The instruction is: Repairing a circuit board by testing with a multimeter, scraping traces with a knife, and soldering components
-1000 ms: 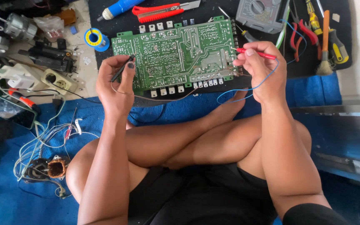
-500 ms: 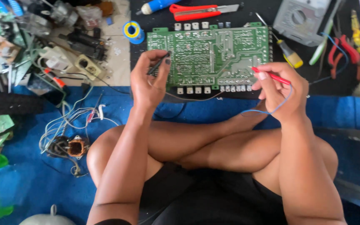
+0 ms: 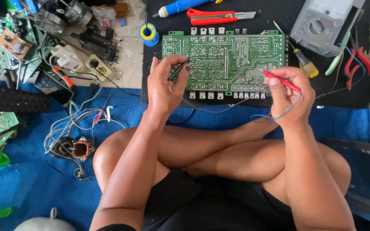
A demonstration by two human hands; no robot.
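Left hand: the left hand point(image 3: 164, 87) is closed in a pinch on a black test probe point(image 3: 178, 70), thumb and fingers around its shaft, the tip angled down onto the left part of the board.
Right hand: the right hand point(image 3: 290, 96) grips a red test probe point(image 3: 280, 80) like a pen, its tip touching the board's lower right area, above a row of white connectors.
Leads: thin wires, one blue point(image 3: 279, 114), run from the probes across the blue cloth below the board.
Circuit board: the large green circuit board point(image 3: 228, 55) lies solder side up on a black mat point(image 3: 347, 92), directly ahead of the crossed legs, between the two hands.
Above the board: a red utility knife point(image 3: 219, 16), a blue-handled screwdriver point(image 3: 183, 6) and a small spool of solder point(image 3: 149, 33).
Right of the board: a grey multimeter point(image 3: 322, 25), a yellow-handled screwdriver point(image 3: 300, 57) and red-handled pliers point(image 3: 362, 60).
Left side: loose electronic parts, smaller green boards point(image 3: 5, 34) and tangled white wires point(image 3: 69, 124) with a copper-wound coil point(image 3: 82, 149) on the blue cloth point(image 3: 352, 124).
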